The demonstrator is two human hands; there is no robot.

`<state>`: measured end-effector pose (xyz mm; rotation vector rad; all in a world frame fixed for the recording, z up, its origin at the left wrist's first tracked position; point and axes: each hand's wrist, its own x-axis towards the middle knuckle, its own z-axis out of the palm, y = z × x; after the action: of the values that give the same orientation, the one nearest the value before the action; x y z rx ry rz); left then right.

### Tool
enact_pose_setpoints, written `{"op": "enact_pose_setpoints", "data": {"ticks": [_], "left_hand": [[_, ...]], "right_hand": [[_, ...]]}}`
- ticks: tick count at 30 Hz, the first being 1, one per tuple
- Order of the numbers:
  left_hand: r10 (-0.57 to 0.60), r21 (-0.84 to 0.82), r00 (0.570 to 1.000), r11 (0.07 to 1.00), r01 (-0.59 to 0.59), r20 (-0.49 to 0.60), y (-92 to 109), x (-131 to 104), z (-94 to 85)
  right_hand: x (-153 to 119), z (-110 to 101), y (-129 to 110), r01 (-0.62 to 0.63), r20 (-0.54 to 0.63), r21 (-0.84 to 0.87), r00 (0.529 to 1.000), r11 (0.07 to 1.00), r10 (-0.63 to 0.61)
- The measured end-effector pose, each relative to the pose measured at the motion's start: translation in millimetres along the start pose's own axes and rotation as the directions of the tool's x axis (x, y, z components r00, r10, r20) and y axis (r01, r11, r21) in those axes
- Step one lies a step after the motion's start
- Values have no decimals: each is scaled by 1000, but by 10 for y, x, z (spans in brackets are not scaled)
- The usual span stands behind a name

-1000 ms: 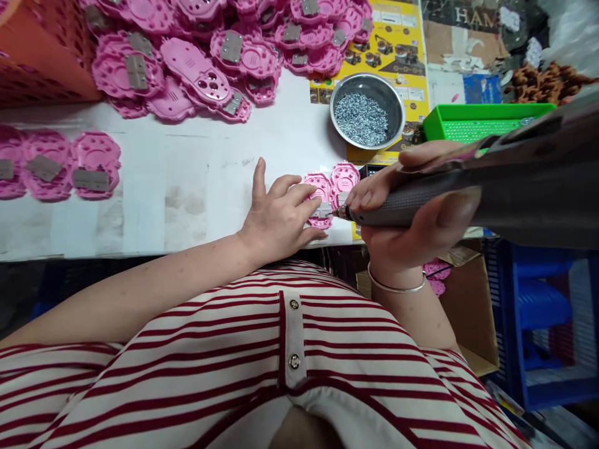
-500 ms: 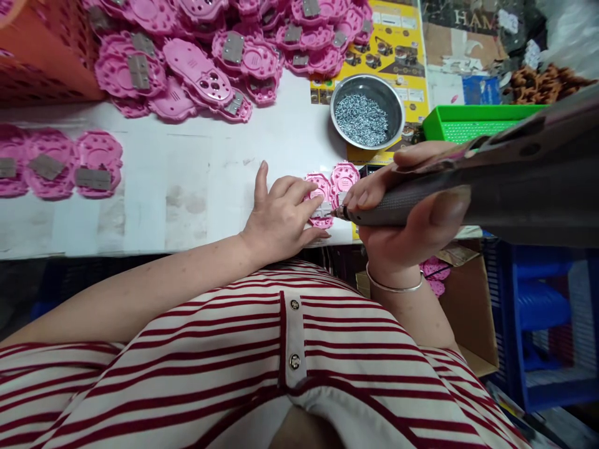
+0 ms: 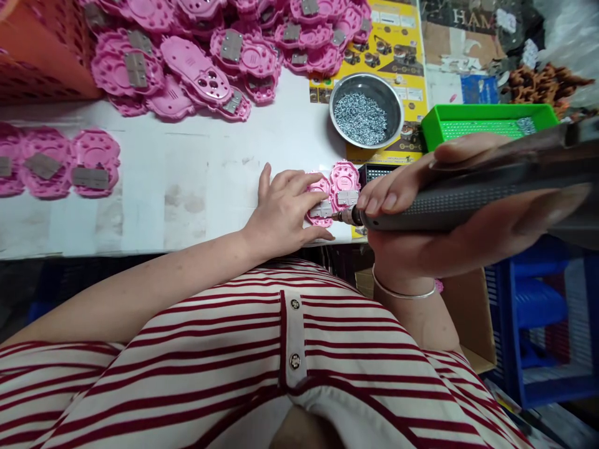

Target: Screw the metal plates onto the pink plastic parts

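Observation:
My left hand [image 3: 285, 209] lies over the left of two pink plastic shells, its fingers on the upper part and its thumb along the near edge, holding it on the table. That pink plastic shell [image 3: 322, 215] has a grey metal plate across its lower half. Touching it on the right is a second pink shell [image 3: 345, 178], also with a metal plate. In my right hand [image 3: 412, 212] is a dark grey electric screwdriver [image 3: 440, 202], fingers wrapped round its body. Its tip points left and meets the held shell near the plate's lower right; the exact contact is too small to tell.
A metal bowl [image 3: 366, 112] of small screws stands beyond the shells, beside a green tray [image 3: 491, 112]. Pink shells [image 3: 187, 68] are heaped at the back, near an orange basket [image 3: 47, 50]. Three more shells [image 3: 96, 163] lie in a row at left. Below right are blue crates [image 3: 538, 324].
My right hand has turned and shifted slightly right with the screwdriver, and its thumb is now stretched along the body. The left hand stays on the shell with only a slight finger shift.

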<state>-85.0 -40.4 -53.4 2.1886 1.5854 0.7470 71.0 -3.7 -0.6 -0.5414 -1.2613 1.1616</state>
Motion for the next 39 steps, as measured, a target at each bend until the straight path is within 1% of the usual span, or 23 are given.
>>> {"op": "enact_pose_setpoints", "data": {"ticks": [1, 3, 5, 7, 10, 19, 22, 25, 27, 29, 33, 35, 37, 39], "left_hand": [[-3, 39, 1000, 999, 2, 7, -4, -6, 4], [4, 92, 1000, 996, -4, 9, -7, -22, 9], [21, 118, 1000, 993, -21, 0, -3, -36, 8], [35, 128, 999, 991, -34, -7, 5, -45, 5], [50, 136, 999, 990, -48, -8, 16, -47, 6], [82, 158, 996, 984, -78, -21, 3, -40, 23], [76, 153, 997, 986, -72, -17, 7, -38, 15], [75, 158, 997, 985, -71, -17, 10, -39, 13], [76, 157, 997, 985, -72, -20, 5, -40, 19], [74, 149, 997, 986, -70, -20, -3, -41, 28], [68, 130, 998, 989, -66, -5, -18, -38, 42], [62, 130, 998, 990, -62, 5, -17, -33, 40], [57, 138, 998, 989, -59, 20, -11, -26, 31], [57, 148, 998, 987, -62, 38, -2, -18, 20]], "right_hand": [[1, 23, 24, 81, -42, -23, 996, 996, -82], [-3, 58, 63, 165, -46, -49, 985, 985, -167], [-12, 64, 89, 165, -43, -132, 984, 977, -172], [-19, 48, 107, 126, -54, -212, 989, 969, -141], [-22, 18, 133, 120, -50, -276, 989, 954, -139], [-17, -7, 200, 149, -54, -242, 985, 959, -166], [-32, -24, 209, 104, -57, -244, 991, 964, -121], [-46, -46, 241, 109, -84, -204, 988, 973, -129], [-46, -54, 261, 127, -77, -173, 987, 977, -142], [-36, -48, 263, 107, -64, -161, 991, 981, -119], [1, 12, 220, 153, -48, -188, 985, 970, -164], [20, 41, 218, 133, -35, -205, 989, 970, -143], [35, 47, 261, 118, -26, -195, 992, 974, -125], [45, 22, 344, 149, -14, -161, 988, 976, -153]]}}
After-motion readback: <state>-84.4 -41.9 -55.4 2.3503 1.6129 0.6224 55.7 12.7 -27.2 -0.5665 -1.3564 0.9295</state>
